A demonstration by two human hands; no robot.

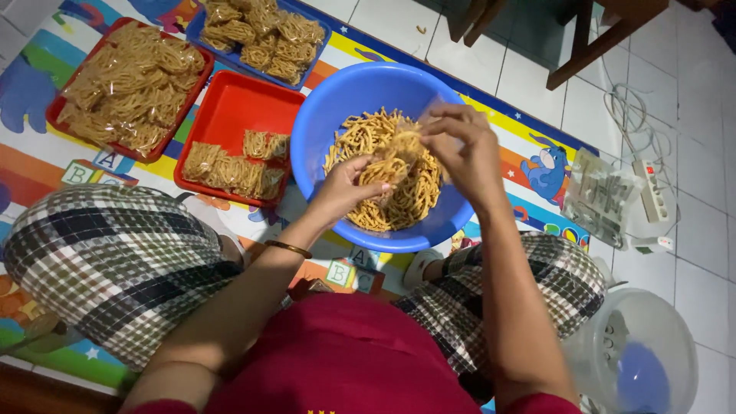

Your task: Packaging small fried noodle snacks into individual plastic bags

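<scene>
1. Blue plastic forms the large round basin (337,100) on the colourful children's play mat (46,165) spread on the floor; its inside is heaped with thin golden fried snack sticks (399,207).
2. Above the basin, the right hand (464,153) pinches the mouth of a small clear plastic bag (399,157), fingers closed narrowly on the film. The bag is hard to make out because it is see-through and lies against the same sticks.
3. The left hand (349,188) is at the bag's lower side, fingers curled around a clump of sticks; whether it grips the bag itself or only the sticks cannot be told. A thin gold bangle (287,248) sits on that wrist.
4. Left of the basin stands a red square plastic tray (238,107) with a few filled snack packets (230,172) along its near edge.
5. Farther left, a second red tray (54,111) is piled with packets, and a blue tray (195,31) at the top, also full, is cut off by the frame edge.
6. Checked trousers (107,261) cover the knees on both sides; the mat under them is hidden.
7. On the white tiled floor (690,284) to the right lie a stack of clear bags (602,195), a white power strip (652,188) and, cut off at the bottom corner, a translucent round container (636,353) whose contents are blurred.
</scene>
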